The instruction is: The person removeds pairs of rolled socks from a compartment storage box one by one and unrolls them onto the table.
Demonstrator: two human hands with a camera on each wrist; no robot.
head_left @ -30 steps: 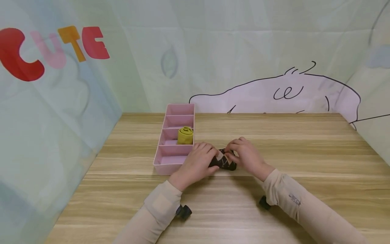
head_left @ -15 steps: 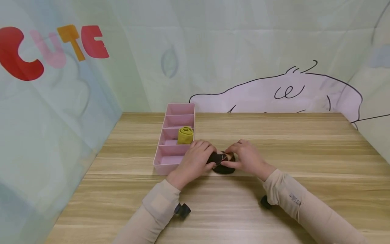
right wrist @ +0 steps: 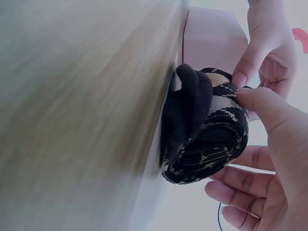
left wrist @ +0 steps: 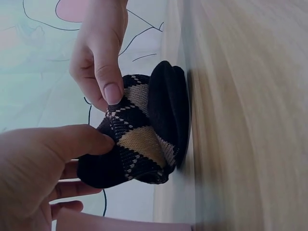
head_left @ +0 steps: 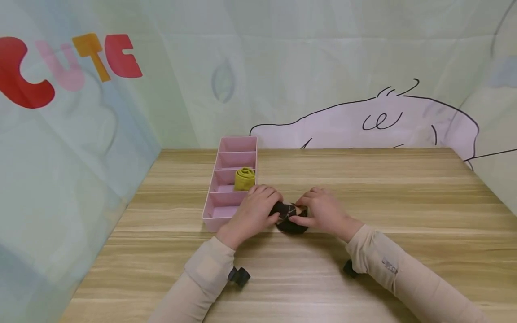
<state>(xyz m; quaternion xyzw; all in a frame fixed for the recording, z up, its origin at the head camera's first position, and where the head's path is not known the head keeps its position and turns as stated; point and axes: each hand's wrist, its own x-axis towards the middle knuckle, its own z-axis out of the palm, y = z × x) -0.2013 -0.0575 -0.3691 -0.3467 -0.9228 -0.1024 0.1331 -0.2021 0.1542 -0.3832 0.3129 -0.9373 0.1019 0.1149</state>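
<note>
A rolled black sock [head_left: 291, 227] with a tan and grey diamond pattern rests on the table, right of a pink divided box. My left hand [head_left: 252, 211] pinches a black end of the sock between thumb and fingers. From the other side, my right hand [head_left: 326, 214] grips the patterned part, its thumb on top. In the left wrist view, a plain black fold of the sock [left wrist: 142, 144] stands against the tabletop. The right wrist view shows the coiled layers at the end of the sock [right wrist: 211, 149]. My fingers hide parts of the roll.
The pink box [head_left: 209, 220] has several compartments in a row. A rolled mustard-yellow cloth item [head_left: 244, 179] sits in one of them. The wooden table [head_left: 363, 170] ends at a printed fabric backdrop [head_left: 181, 89] behind and to the left.
The sock has turned in my hands: a black end now shows in my left hand and a dark fold bulges toward me. Both hands have shifted slightly left with it.
</note>
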